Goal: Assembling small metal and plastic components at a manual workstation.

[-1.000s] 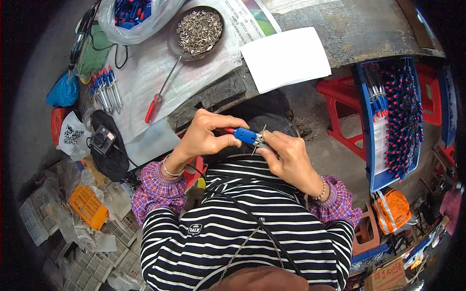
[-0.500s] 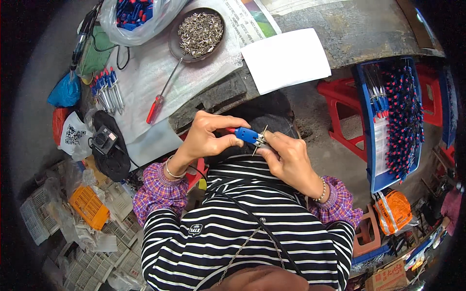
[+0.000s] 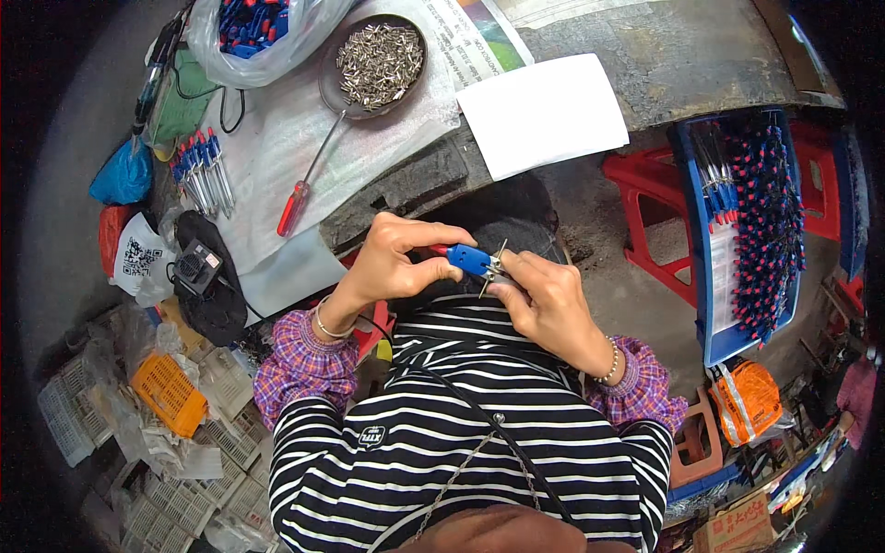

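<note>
A small blue plastic piece with a red end (image 3: pixel 468 259) is held up in front of my body, tilted slightly down to the right. My left hand (image 3: pixel 398 258) pinches it between thumb and fingers at the red end. At its other end sit small silvery metal parts (image 3: pixel 495 267), with a thin brass-coloured pin (image 3: pixel 502 247) sticking out across them. My right hand (image 3: pixel 551 300) has thumb and forefinger closed on these metal parts. The fingertips partly hide where the metal meets the blue plastic.
On the table (image 3: pixel 682 55) lie a round pan of small metal pins (image 3: pixel 380 66), a red-handled screwdriver (image 3: pixel 295 207), blue-and-silver pieces (image 3: pixel 203 170), a bag of blue-red parts (image 3: pixel 253 23) and white paper (image 3: pixel 544 115). Rightward, a blue tray (image 3: pixel 708 332) of similar pieces rests on red stools (image 3: pixel 645 221).
Both hands keep almost the same place and grip. The blue piece has turned slightly between the fingers.
</note>
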Tool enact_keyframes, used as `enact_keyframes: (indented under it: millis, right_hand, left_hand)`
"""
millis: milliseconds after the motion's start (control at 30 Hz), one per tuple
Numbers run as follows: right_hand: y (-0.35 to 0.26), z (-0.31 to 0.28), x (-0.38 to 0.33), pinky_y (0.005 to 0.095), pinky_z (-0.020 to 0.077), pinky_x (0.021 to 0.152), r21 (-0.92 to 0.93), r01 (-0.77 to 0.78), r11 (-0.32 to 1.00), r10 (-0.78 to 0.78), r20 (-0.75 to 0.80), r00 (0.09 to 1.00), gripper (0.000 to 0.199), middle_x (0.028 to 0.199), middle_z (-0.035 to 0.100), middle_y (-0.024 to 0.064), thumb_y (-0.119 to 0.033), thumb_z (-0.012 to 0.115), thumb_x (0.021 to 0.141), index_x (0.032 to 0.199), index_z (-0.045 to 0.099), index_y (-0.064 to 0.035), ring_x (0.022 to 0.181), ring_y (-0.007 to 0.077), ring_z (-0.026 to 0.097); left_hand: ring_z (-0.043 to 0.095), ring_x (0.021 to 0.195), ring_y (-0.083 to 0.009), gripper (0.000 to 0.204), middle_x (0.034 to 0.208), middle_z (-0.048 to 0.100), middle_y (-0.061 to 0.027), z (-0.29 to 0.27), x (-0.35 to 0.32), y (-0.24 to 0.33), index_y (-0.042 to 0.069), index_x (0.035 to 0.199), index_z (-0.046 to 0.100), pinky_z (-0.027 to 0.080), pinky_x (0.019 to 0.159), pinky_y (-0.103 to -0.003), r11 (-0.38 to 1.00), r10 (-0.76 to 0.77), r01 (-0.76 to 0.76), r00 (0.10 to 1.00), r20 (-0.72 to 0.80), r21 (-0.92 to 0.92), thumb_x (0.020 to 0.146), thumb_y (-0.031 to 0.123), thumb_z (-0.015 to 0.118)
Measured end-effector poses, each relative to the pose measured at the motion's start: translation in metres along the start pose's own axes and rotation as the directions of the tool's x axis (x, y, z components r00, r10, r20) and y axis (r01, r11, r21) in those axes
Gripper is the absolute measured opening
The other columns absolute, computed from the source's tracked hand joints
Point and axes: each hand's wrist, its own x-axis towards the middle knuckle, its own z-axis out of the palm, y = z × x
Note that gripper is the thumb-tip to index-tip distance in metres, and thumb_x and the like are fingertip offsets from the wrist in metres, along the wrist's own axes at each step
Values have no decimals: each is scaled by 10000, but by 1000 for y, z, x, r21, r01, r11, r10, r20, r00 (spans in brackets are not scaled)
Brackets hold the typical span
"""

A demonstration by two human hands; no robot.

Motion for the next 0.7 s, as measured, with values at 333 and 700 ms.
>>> enact_keyframes:
  millis: [333,700]
  right_hand:
    - [-1,-1,3,330,388,425,-13,23,1000,-23,-14,1000,283,653,540,128,-42,685,726,981,584,27,477,237,520]
    - [-1,1,2,344,394,434,-11,30,999,-30,-2,1000,292,655,533,127,-33,681,721,987,579,31,495,263,525]
  left_hand:
    - [662,605,-150,297,738,685,-104,2,-3,-2,3,916,688,497,557,-229,999,21,-19,998,-66,34,643,95,759]
    - [667,630,-164,284,759,686,-112,-1,-2,-2,-5,912,688,499,571,-238,999,21,-21,1000,-7,-31,648,87,742]
